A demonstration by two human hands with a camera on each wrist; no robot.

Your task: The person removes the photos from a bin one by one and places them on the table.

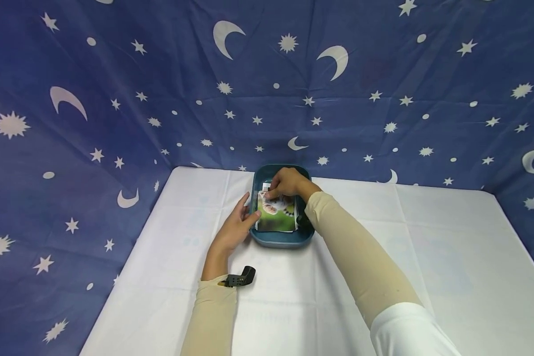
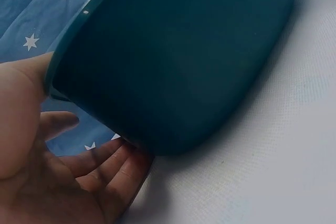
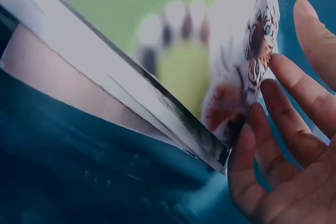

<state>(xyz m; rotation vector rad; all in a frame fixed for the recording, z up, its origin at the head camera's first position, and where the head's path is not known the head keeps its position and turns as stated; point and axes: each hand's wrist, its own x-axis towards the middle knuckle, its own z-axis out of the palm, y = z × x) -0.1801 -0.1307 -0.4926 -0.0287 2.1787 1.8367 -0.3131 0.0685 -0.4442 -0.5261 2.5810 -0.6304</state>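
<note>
A dark teal plastic basin [image 1: 281,241] stands on the white-covered table. My left hand [image 1: 234,228] grips its left side, the thumb over the rim and the other fingers low on the outside wall. Inside the basin lies a small stack of photo prints [image 1: 271,222], the top one showing a tiger cub on a green background. My right hand [image 1: 289,182] reaches in from the right over the far end of the stack. In the right wrist view its fingertips [image 3: 270,87] touch the prints' edge, while the thumb stands apart from them. Several print edges fan out below the top photo.
The white cloth [image 1: 267,306] covers the table on all sides of the basin. A blue curtain [image 1: 267,64] with moons and stars hangs behind the table and along its left side. A black wrist camera [image 1: 242,278] sits on my left wrist.
</note>
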